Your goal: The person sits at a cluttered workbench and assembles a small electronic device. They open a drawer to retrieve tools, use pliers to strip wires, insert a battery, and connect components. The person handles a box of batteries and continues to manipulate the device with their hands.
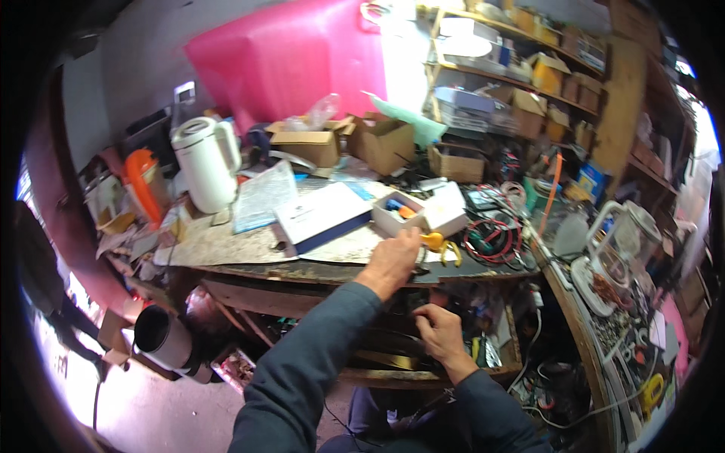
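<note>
My left hand (pixel 392 262) reaches to the front edge of the workbench, its fingers closed around a tool with yellow handles (pixel 433 241); the tool's working end is hidden, so its exact kind does not show. Just beyond it lies a small open carton (pixel 396 223) with a blue and orange object (pixel 402 209) inside. Lower and to the right, my right hand (pixel 442 337) is held above an open, cluttered drawer (pixel 495 355). Its fingers are curled in, and nothing shows between them. A flat white and blue box (pixel 326 214) lies left of the carton.
Red and black cables (pixel 495 240) lie coiled on the bench at right. A white jug-shaped appliance (pixel 208 164) stands at the back left, near cardboard boxes (pixel 306 146). A clear blender jug (pixel 630 230) stands on the right side bench. Loaded shelves (pixel 521 79) rise behind.
</note>
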`<state>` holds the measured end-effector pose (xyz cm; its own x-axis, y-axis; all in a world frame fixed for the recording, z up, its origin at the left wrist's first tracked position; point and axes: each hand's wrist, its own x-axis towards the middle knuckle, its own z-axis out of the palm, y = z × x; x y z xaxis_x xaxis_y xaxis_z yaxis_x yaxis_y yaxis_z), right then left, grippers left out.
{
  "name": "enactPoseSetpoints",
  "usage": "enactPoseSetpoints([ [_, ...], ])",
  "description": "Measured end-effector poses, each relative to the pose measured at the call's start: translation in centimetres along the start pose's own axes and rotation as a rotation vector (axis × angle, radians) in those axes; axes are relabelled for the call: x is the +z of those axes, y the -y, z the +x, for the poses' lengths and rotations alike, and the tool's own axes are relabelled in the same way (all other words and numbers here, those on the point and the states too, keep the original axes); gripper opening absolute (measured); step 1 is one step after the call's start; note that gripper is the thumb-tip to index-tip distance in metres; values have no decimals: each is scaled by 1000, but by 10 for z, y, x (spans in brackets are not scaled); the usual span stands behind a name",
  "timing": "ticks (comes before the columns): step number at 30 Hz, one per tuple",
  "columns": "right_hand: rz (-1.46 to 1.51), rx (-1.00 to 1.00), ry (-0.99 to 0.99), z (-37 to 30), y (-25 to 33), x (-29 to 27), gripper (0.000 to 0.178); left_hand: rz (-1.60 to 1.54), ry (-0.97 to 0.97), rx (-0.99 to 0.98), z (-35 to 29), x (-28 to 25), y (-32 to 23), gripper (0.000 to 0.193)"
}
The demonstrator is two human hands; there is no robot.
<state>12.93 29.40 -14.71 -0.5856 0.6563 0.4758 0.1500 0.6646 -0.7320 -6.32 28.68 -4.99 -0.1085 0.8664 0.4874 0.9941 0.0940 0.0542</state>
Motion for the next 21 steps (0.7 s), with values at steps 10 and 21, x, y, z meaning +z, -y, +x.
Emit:
enactPoseSetpoints([
  [10, 1407, 382, -82, 21, -39, -15, 37, -131, -255, 350, -38, -32, -45, 12],
  [21, 1095, 446, 236, 7, 11, -36, 19, -316, -82, 293, -100, -39, -32, 16],
])
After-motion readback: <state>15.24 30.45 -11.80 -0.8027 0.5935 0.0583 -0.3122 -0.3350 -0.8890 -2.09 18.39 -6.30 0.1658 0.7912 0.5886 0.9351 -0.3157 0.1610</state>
